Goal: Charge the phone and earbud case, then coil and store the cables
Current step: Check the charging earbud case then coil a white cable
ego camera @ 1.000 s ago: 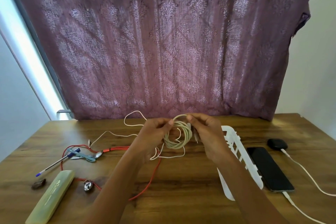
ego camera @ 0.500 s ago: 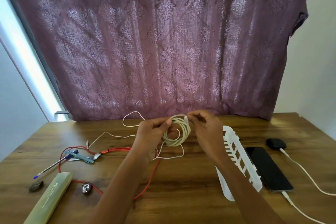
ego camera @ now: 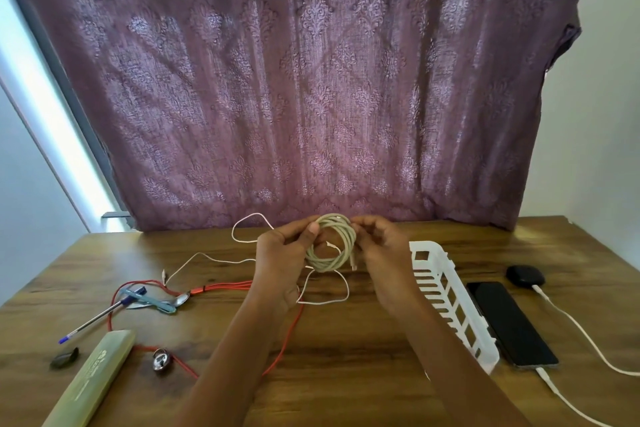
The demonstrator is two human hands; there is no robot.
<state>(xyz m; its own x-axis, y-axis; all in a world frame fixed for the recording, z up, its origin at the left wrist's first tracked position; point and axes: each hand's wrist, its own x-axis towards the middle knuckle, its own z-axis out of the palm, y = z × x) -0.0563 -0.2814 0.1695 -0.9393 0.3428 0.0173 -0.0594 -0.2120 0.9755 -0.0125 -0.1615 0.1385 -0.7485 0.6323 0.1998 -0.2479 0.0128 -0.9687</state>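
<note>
While left grip (ego camera: 280, 255) and right grip (ego camera: 386, 253) pinch the coiled cable (ego camera: 327, 265), the tray (ego camera: 441, 255) lies beside the phone (ego camera: 512, 322).

One wide-angle camera, worn on the person's head, looks forward and down over a wooden table (ego camera: 346, 374), close enough that its near edge falls below the frame, and faces a purple curtain (ego camera: 311, 80) hanging at the table's far side.

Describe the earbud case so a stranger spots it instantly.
On the right side of the table, a black phone lies beside a white slotted tray. Just past the phone's far end sits the earbud case: a small black rounded pebble, not flat like the phone, with a white cable attached.
</note>
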